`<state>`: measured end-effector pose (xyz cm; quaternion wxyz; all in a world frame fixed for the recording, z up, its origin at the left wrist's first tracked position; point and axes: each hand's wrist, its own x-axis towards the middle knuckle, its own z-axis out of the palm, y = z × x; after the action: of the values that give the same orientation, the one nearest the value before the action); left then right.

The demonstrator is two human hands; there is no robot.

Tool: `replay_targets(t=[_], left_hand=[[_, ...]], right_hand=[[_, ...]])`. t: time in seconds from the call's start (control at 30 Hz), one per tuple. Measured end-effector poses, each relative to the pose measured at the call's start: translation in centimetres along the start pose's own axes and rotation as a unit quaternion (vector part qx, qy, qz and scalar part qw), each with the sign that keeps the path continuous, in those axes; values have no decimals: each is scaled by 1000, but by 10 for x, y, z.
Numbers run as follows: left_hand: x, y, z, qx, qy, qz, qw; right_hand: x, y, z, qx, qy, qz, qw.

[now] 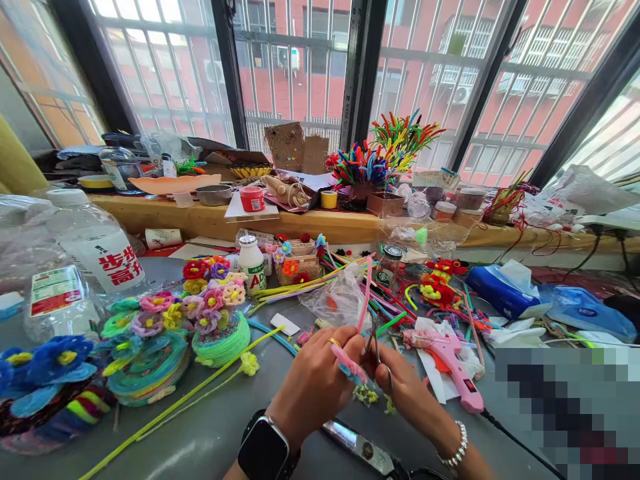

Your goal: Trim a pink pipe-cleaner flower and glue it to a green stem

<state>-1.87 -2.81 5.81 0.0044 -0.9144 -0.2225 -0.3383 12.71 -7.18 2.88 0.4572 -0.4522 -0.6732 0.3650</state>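
My left hand (323, 367) is closed around a fuzzy pink pipe cleaner (367, 293), which sticks up from the fingers. A pink and blue fuzzy piece (350, 367) rests against the same hand. In my right hand (403, 383) is a small pair of scissors (373, 340), its blades upright beside the pink stem and close to the left fingertips. Whether the blades touch the stem I cannot tell. Below the hands lie yellow-green fuzzy scraps (366, 396) and a long metal tool with a black handle (357, 443).
A pink glue gun (453, 363) with a black cord lies to the right. Fuzzy flowers stand in a green coiled basket (223, 340) on the left. A long yellow stem (185, 400) crosses the grey table. Behind are a white bottle (251, 261), a glass jar (389, 267) and a blue tissue pack (500, 290).
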Motion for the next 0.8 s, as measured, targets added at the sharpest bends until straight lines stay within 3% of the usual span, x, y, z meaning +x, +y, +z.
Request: replay_targets(t=[0.27,0.8], left_hand=[[2,4,-2,-3,-22,18,1000],[2,4,-3,14,-39,25,999]], right_hand=[[2,-5,0,-39,-8,-10,999],[4,2,4,-120,61,38,990]])
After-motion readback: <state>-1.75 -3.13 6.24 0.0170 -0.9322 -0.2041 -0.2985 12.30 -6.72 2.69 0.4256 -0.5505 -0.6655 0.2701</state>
